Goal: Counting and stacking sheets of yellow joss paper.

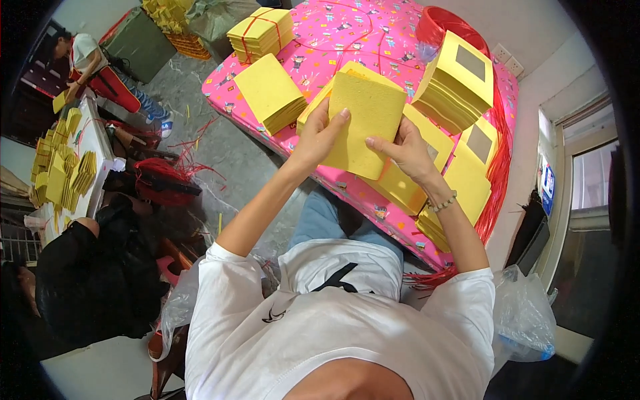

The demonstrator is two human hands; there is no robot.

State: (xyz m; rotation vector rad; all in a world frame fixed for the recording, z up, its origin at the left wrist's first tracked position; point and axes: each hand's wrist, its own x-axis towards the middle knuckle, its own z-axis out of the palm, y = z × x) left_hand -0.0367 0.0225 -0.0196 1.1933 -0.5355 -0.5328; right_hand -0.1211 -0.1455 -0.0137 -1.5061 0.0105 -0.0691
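Observation:
A thin stack of yellow paper sheets (369, 120) is held up between my two hands, its broad side facing me. My left hand (319, 137) grips its left edge, thumb on the front and fingers mostly hidden behind. At the lower right edge, my right hand (410, 152) clasps it the same way. Under and behind it, more yellow paper lies on the pink table cover (333, 40). To the left sits a squared paper stack (270, 90). A taller stack with a grey patch on top (460, 83) stands to the right, and further yellow stacks (460, 187) lie below that.
A bundle tied with red string (261, 32) rests at the table's far left. Red strands (499, 167) hang along the right edge. At left, a person in a red apron (90, 63) stands by a white table (93, 153) with yellow bundles. Another person in black (93, 273) sits nearer.

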